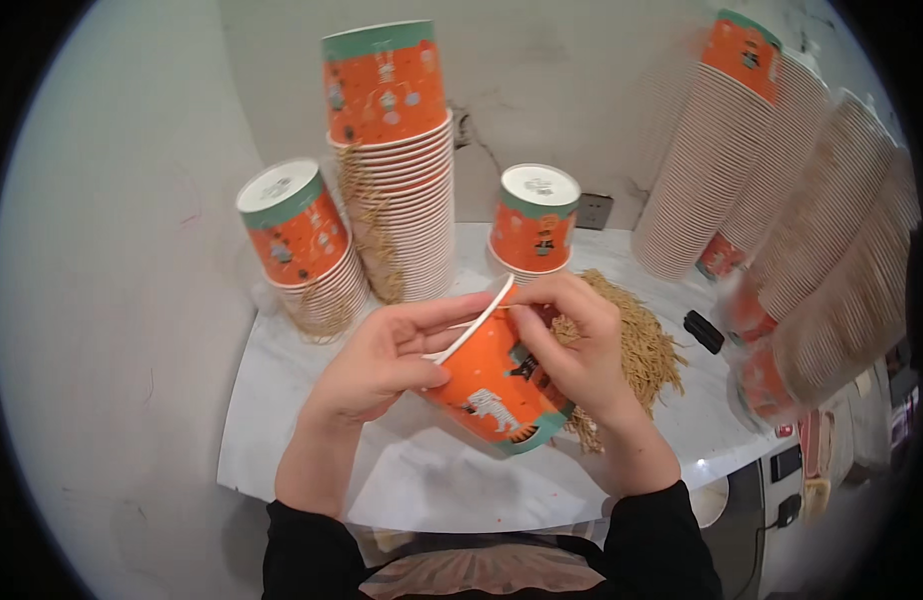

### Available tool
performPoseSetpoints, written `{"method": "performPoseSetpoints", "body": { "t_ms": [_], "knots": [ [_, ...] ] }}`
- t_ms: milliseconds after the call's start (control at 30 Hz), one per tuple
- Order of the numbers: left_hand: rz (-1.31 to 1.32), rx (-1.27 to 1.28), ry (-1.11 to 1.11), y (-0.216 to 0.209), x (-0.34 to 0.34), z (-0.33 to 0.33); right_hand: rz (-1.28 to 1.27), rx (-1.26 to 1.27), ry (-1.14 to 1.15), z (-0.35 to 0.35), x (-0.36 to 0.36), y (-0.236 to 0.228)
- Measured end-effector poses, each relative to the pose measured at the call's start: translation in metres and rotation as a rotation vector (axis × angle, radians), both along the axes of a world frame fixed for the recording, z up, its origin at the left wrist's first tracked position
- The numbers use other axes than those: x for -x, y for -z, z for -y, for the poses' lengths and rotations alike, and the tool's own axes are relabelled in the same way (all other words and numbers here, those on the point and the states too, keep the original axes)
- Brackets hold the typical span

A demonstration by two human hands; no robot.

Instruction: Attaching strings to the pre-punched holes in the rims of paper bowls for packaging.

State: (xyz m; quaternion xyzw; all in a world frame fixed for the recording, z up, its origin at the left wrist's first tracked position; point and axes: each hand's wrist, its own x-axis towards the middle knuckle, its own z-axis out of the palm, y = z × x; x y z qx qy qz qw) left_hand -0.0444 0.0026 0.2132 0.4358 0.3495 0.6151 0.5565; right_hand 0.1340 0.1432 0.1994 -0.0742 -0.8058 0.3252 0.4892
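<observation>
An orange paper bucket (472,395) with a white rolled rim, a green band at its base and printed animals is tilted over the table in front of me. My left hand (367,365) grips it at the rim, thumb on the outer wall and fingers reaching into the mouth. At the far side of the rim, my right hand (587,345) pinches what looks like a thin tan cord (509,306) against the wall; most of the cord is hidden. A heap of tan cords (642,345) lies just behind and right of my right hand.
Upturned stacks of matching buckets stand at the back left (407,210), with cords dangling from them, and back centre (534,225). Tall wrapped stacks (702,165) lean along the right. A black object (704,331) lies beside the heap on the white table (422,490).
</observation>
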Motion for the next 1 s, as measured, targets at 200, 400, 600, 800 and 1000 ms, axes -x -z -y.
{"method": "performPoseSetpoints", "body": {
  "t_ms": [200,400,600,800,1000],
  "knots": [
    [0.171,0.047,0.116,-0.004,0.013,-0.002,0.016,0.002,0.011,0.000,0.005,0.007],
    [0.121,-0.160,0.267,0.009,0.004,-0.002,-0.113,-0.065,0.004,0.001,0.013,0.020],
    [-0.300,-0.209,0.253,0.014,-0.005,-0.005,-0.194,-0.198,0.109,0.003,0.012,0.023],
    [-0.087,-0.088,0.128,0.017,-0.002,-0.013,-0.123,-0.008,0.090,0.002,0.018,0.023],
    [0.125,0.114,-0.221,0.040,-0.008,-0.029,-0.108,-0.057,0.182,-0.012,0.013,0.019]
  ]
}}
